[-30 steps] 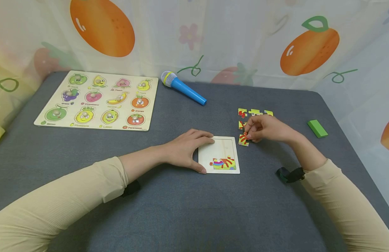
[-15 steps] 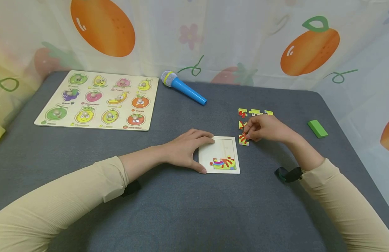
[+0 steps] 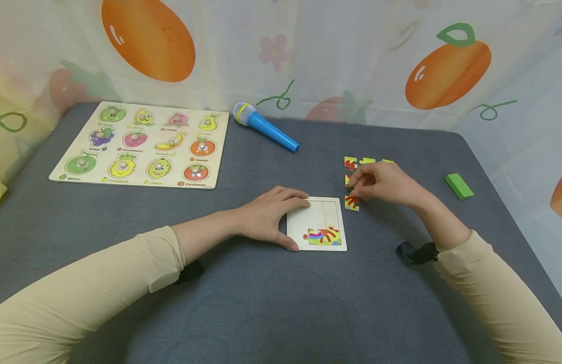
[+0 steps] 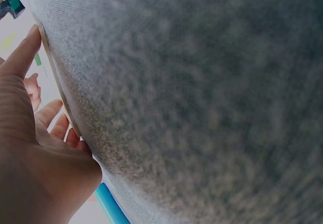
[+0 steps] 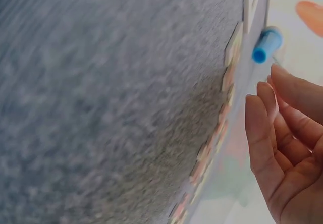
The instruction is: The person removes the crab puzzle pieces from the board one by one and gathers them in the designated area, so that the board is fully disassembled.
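Note:
My left hand (image 3: 274,212) steadies a small square wooden puzzle tray (image 3: 303,215), with the thumb at its near left corner and the fingers at its far left edge. In the left wrist view the hand (image 4: 48,128) spans that edge. Joined puzzle pieces (image 3: 324,236) in red, yellow and stripes lie in the tray's near right part. Over the loose pieces at the right hovers my right hand (image 3: 383,183), fingers loosely curled; it covers some of them. Below it a red and yellow puzzle piece (image 3: 352,203) shows. The right wrist view shows nothing between the fingertips (image 5: 258,108).
Other loose pieces (image 3: 350,163) lie at the far side of the right hand. A blue toy microphone (image 3: 272,131) is at the back middle, a fruit peg board (image 3: 140,146) at the back left, and a green block (image 3: 459,186) at the far right. A printed curtain (image 3: 308,60) hangs behind the table.
My right hand has shifted slightly up and to the left over the loose pieces, showing more of the nearest one and covering more of the others. The left hand and tray stay still.

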